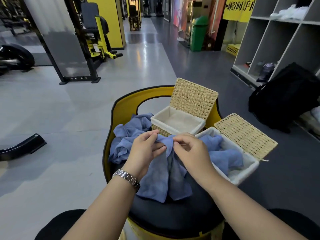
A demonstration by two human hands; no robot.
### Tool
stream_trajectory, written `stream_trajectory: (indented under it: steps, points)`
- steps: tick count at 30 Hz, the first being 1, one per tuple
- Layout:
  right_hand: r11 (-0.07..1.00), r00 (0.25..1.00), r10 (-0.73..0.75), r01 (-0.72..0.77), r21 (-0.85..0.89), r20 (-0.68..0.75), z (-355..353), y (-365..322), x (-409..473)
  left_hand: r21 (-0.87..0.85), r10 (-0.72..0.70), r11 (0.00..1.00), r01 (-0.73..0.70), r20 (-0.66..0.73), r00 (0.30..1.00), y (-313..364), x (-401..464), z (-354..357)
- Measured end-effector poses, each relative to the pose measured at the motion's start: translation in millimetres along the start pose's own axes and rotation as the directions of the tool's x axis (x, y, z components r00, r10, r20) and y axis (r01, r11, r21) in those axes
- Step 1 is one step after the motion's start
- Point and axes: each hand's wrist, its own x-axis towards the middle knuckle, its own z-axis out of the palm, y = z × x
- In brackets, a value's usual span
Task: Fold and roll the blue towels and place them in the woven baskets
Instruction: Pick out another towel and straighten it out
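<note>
The black padded seat [173,217] with its yellow backrest [128,103] carries everything, and it is crowded, which is the main risk. At its far edge stands the far woven basket [176,122], lid up and lined, holding nothing I can see. At the right edge the near woven basket [249,168] already holds blue cloth and overhangs that edge, so a nudge from the right forearm could tip it to the floor. A heap of loose towels [128,135] lies at the far left and could slide off.

The towel in hand [162,177] hangs in bunched, uneven folds over the seat's middle. The left hand [147,149] and right hand [192,149] each pinch its top edge close together. With so narrow a grip, the corners may not line up and the fold could come out skewed.
</note>
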Motion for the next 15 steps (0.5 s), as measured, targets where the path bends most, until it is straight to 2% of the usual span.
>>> stream_trajectory:
  steps: [3,6,8,9,11,13,15]
  points:
    - [0.984,0.997,0.082,-0.081,0.158,0.000,-1.4,-7.4,-2.3,-0.036,-0.004,0.999,0.004,0.021,1.000,0.5,-2.0,3.2]
    - [0.995,0.992,0.099,-0.097,0.025,-0.077,0.1,-3.2,-2.9,-0.053,0.002,0.999,0.002,0.064,0.998,-0.4,-3.6,6.1]
    - [0.993,0.985,0.114,-0.118,-0.023,-0.130,-1.5,1.2,-0.9,0.006,-0.011,1.000,0.011,0.098,0.995,-1.3,-2.8,5.7]
    - [0.991,0.982,0.130,-0.133,-0.014,-0.138,-3.5,2.4,1.2,0.071,-0.017,0.997,0.009,0.110,0.994,-1.6,-1.3,4.7]
    - [0.989,0.984,0.146,-0.145,0.015,-0.102,-9.4,3.6,5.5,0.312,0.021,0.948,-0.063,0.135,0.991,-5.5,3.9,-1.3]
    - [0.991,0.991,0.136,-0.136,0.001,-0.008,-16.3,3.6,9.2,0.562,0.084,0.805,-0.192,0.213,0.973,-10.0,6.5,-6.8]
    - [0.990,0.988,0.132,-0.127,-0.063,0.075,-22.1,5.5,10.5,0.672,0.115,0.686,-0.277,0.276,0.954,-14.0,6.8,-10.3]
